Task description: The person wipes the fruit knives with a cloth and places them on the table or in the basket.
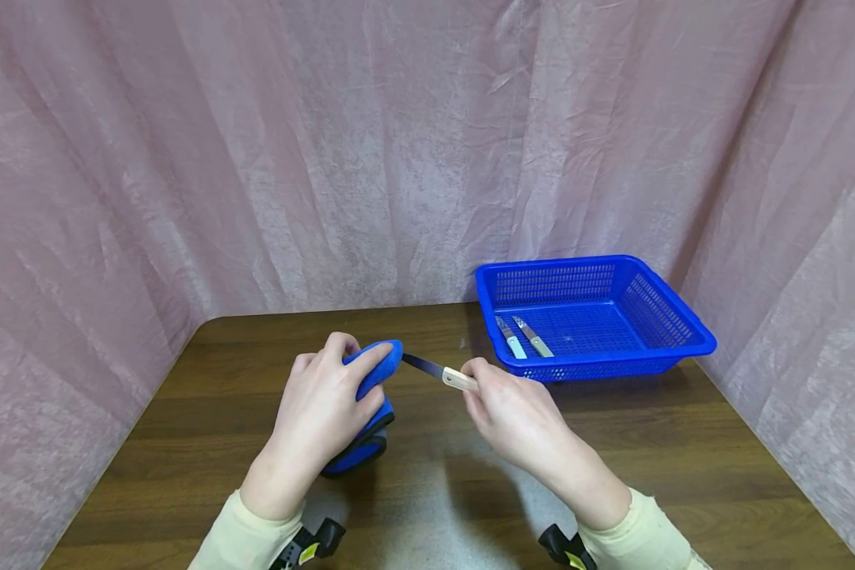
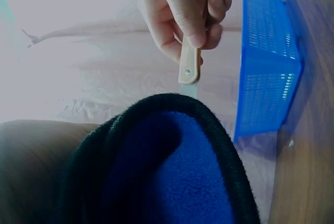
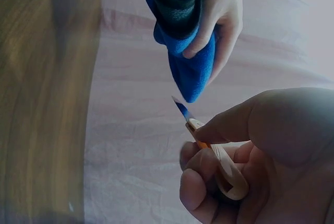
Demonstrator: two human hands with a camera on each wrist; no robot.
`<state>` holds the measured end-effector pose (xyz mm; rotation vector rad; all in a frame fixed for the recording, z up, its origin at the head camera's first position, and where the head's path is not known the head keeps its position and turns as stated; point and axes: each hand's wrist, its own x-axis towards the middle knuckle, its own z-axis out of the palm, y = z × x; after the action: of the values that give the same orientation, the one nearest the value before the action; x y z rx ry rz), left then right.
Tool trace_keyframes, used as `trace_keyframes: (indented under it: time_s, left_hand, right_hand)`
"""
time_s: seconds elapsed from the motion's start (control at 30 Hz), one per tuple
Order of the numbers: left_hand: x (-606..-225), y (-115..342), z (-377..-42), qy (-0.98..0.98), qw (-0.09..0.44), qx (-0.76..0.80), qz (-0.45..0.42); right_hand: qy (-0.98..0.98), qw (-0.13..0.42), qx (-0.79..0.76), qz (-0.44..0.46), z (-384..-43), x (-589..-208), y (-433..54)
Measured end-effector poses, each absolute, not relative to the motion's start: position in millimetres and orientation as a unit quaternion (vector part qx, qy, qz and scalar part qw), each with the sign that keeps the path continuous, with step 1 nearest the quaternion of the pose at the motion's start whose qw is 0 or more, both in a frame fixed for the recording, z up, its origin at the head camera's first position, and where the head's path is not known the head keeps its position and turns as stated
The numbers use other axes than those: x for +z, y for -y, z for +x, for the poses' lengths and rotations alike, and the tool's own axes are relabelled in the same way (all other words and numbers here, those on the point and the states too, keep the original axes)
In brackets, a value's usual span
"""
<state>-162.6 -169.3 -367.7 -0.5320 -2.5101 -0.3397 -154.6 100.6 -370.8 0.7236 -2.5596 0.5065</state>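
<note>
My left hand [image 1: 331, 400] grips a folded blue cloth [image 1: 381, 370] with dark edging, fingers over its top and thumb at the near side. In my right hand [image 1: 516, 412] is a small knife [image 1: 459, 379] with a pale handle, pinched between thumb and curled fingers. Its blade [image 1: 422, 365] points left, the tip right at the cloth's edge in the head view. From the right wrist view, the blade [image 3: 181, 108] shows just below the folded end of the cloth [image 3: 193, 75]. In the left wrist view the cloth hides most of the blade.
A blue plastic basket [image 1: 598, 368] with perforated walls stands at the back right of the wooden table [image 1: 207, 443]. Inside it, along the left side, lie two knives with pale handles, one [image 1: 513, 342] beside the other [image 1: 537, 342]. Pink curtains [image 1: 370, 158] hang behind and at both sides.
</note>
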Motion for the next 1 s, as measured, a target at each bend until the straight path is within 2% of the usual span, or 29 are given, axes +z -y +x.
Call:
trace_keyframes:
  time_s: [0.73, 1.0]
  left_hand:
    - [-361.6, 166.9, -157.2, 0.923, 0.296, -0.129, -0.211]
    - [-360.5, 165.9, -156.9, 0.915, 0.311, -0.136, -0.217]
  right_hand:
    - [0.916, 0.26, 0.169, 0.256, -158.1, -372.2, -101.4]
    - [0.919, 0.247, 0.179, 0.251, -157.2, -371.3, -101.8]
